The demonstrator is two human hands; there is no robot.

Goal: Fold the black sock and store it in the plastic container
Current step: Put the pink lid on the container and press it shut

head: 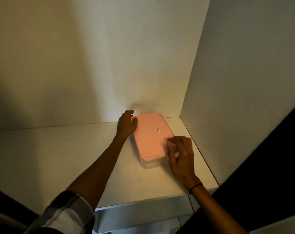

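- Your plastic container (pixel 147 163) sits on a white shelf (pixel 59 159), toward the back right corner, near both the rear wall (pixel 109 56) and the right side panel (pixel 244 81).
- A pink lid (pixel 150 135) lies flat on top of it and covers the whole opening; a small dark label (pixel 157 130) shows near the lid's middle.
- Below the lid, only a strip of the container's clear front wall is visible, and it is too dim to tell what is inside.
- The black sock cannot be seen anywhere here; whether it is inside the container, you cannot tell.
- Your left hand (pixel 126 125) rests at the far left corner of the lid, fingers curled over the rim and the thumb on the lid's top, so it grips that corner.
- Your right hand (pixel 181 152) is at the near right corner of the lid, with its fingertips (pixel 170 141) bent down onto the lid's surface and edge; they press there rather than wrap fully around anything.
- Your two hands are well apart, at opposite corners of the lid.
- A checked sleeve (pixel 67 213) is pushed up on your left forearm, and a thin dark band (pixel 196 187) circles your right wrist.
- The scene is dim, with warm light falling on the lid and the shelf around it.
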